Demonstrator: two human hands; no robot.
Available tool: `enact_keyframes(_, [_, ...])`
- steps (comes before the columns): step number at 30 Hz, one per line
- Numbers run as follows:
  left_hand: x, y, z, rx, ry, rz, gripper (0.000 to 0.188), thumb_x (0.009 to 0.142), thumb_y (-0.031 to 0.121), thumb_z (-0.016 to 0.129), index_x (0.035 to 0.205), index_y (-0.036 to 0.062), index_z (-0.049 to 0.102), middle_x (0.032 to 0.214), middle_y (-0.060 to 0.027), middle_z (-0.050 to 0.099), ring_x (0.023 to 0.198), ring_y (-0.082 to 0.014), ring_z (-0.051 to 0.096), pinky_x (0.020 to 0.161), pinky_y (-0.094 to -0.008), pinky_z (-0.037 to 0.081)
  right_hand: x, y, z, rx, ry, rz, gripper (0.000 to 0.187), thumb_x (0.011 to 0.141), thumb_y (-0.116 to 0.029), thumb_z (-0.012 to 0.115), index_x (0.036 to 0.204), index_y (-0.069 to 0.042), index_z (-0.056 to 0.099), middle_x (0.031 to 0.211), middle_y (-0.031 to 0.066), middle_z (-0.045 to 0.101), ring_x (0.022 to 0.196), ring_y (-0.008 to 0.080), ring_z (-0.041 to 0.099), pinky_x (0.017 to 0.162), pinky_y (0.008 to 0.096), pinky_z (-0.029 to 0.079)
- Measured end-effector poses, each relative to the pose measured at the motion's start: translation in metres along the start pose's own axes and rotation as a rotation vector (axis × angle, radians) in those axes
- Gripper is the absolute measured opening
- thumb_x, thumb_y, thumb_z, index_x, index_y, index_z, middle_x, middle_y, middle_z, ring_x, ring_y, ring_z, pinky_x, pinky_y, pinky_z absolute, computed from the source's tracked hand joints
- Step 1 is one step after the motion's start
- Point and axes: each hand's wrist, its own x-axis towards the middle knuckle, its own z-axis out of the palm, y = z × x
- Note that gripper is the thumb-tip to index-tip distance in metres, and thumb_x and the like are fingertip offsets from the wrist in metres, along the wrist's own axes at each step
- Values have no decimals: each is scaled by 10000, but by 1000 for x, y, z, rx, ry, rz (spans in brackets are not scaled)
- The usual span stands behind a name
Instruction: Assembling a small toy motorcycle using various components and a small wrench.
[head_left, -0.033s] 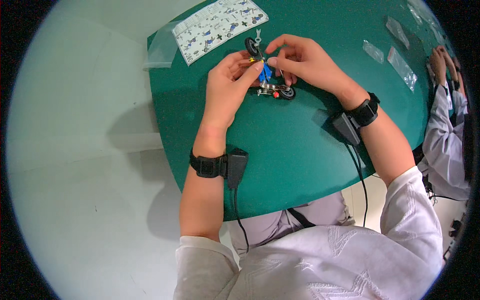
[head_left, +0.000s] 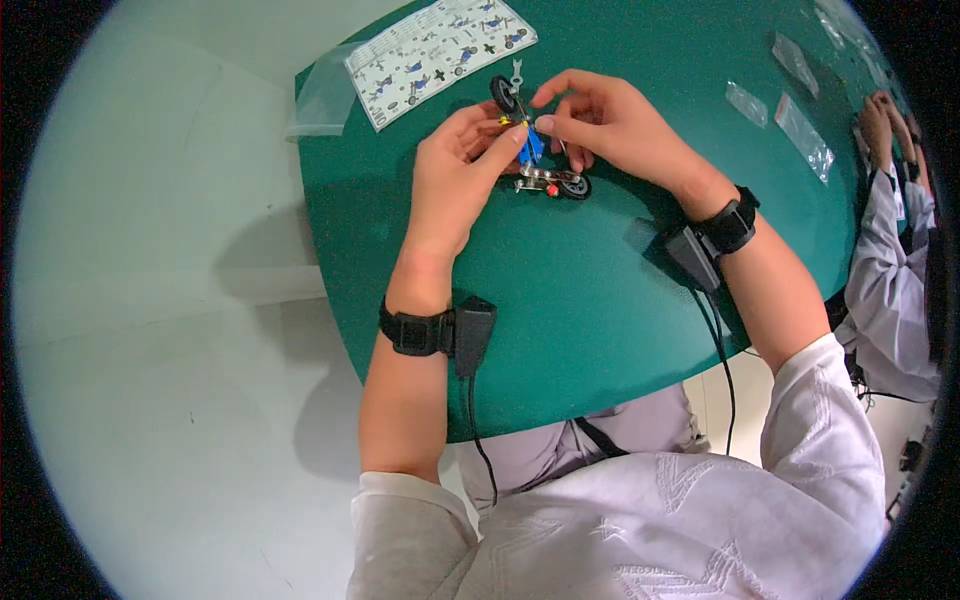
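Observation:
A small toy motorcycle (head_left: pixel 531 150) with a blue body, silver perforated metal strips and yellow and red bits is in my hands above the green table. Its one black wheel (head_left: pixel 503 94) points away from me, the other (head_left: pixel 575 187) toward me. My left hand (head_left: pixel 462 158) is closed on the toy from the left, thumb on the blue body. My right hand (head_left: pixel 608 125) is at its right side, fingers bent, thumb tip by the yellow part. A thin metal rod (head_left: pixel 563 148) shows beneath the right fingers; whether they grip it is unclear. A small flat spanner (head_left: pixel 516 75) lies beyond the far wheel.
A printed picture instruction sheet (head_left: pixel 430 60) lies at the far left, with a clear plastic bag (head_left: pixel 322 100) beside it. Several small clear bags (head_left: pixel 803 138) are at the right. Another person's hands (head_left: pixel 885 125) rest at the far right edge. Cables hang from my black wrist straps.

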Motion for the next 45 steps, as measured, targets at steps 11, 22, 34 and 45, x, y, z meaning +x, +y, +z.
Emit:
enact_keyframes(11, [1, 0, -2, 2, -9, -31, 371, 957, 171, 708, 1268, -9, 617, 1059, -50, 698, 910, -95, 657, 754, -254, 544, 0, -2, -1, -19, -5, 46, 267, 986, -173, 660, 1195, -18, 603, 748, -15, 612, 619, 73, 610, 548, 226, 478])
enact_keyframes(22, [1, 1, 0, -19, 2, -19, 348, 965, 193, 696, 1245, -1, 625, 1054, -39, 690, 915, -89, 644, 732, -242, 523, 1, 0, -2, -6, -19, 20, 271, 997, -172, 636, 1219, -23, 594, 776, -16, 613, 672, 69, 616, 569, 223, 477])
enact_keyframes(34, [3, 1, -3, -18, 7, -3, 334, 955, 116, 693, 1245, -32, 621, 1039, -77, 706, 890, -118, 676, 714, -269, 583, 1, -2, -2, -54, 15, 22, 278, 991, -191, 664, 1204, -24, 599, 751, -22, 628, 632, 55, 608, 512, 205, 441])
enact_keyframes(45, [2, 1, -3, 2, -12, 5, 291, 955, 98, 682, 1214, -24, 628, 1062, -84, 706, 913, -127, 675, 733, -275, 583, 1, -6, -4, -73, 13, 24, 280, 977, -222, 688, 1173, -35, 619, 717, -20, 639, 530, 20, 508, 446, 192, 360])
